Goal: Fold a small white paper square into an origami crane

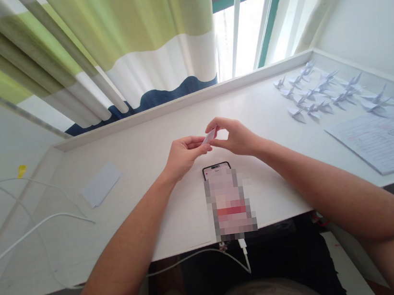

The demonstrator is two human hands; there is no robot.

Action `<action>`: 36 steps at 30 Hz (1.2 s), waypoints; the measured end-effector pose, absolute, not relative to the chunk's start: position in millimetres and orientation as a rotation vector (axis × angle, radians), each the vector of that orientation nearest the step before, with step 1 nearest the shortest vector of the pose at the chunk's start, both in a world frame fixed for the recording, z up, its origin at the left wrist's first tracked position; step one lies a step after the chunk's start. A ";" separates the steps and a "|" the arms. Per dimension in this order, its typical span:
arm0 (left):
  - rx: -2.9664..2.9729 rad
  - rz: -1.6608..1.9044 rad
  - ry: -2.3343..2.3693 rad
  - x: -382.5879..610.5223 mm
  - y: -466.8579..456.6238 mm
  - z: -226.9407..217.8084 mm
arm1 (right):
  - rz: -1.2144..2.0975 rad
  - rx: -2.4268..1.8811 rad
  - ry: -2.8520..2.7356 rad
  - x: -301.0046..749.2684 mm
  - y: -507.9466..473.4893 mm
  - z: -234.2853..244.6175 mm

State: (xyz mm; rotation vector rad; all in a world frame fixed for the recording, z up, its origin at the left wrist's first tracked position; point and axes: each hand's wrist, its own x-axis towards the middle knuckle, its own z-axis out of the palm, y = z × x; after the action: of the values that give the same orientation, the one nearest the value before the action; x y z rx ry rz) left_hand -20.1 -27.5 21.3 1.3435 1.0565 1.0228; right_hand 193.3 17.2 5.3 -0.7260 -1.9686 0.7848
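Between my two hands, above the middle of the white desk, is a small folded piece of white paper (209, 136). My left hand (188, 154) pinches its lower left end between thumb and fingers. From the other side, my right hand (232, 135) grips it with thumb and bent index finger. Part of the paper is hidden by the fingers, so its exact fold cannot be made out. Just below my hands a phone (216, 166) lies on the desk, its screen lit and mostly blurred out.
Several folded white paper cranes (320, 90) stand at the back right, by a stack of written sheets (381, 142). Blank paper slips (100, 184) lie on the left. White cables (40, 223) cross the left side, and one charging cable (245, 252) plugs into the phone. A raised rim (135, 119) borders the desk.
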 end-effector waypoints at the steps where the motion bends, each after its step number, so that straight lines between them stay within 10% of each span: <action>1: 1.344 1.027 1.059 -19.7 -28.3 22.5 | 0.816 -0.735 -1.942 192.9 16.8 5.9; 12: 1.244 1.054 1.003 -22.6 -23.6 17.5 | 1.379 -0.715 -1.645 193.6 17.9 3.3; 36: 1.149 1.042 1.069 -18.3 -25.2 16.3 | 1.183 -0.765 -1.714 188.6 11.4 8.2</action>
State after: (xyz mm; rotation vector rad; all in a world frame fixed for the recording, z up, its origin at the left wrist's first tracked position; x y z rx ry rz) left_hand -18.3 -25.2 16.3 1.1493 1.0687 1.0425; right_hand 188.6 11.4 8.2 -0.7653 -1.7139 1.1830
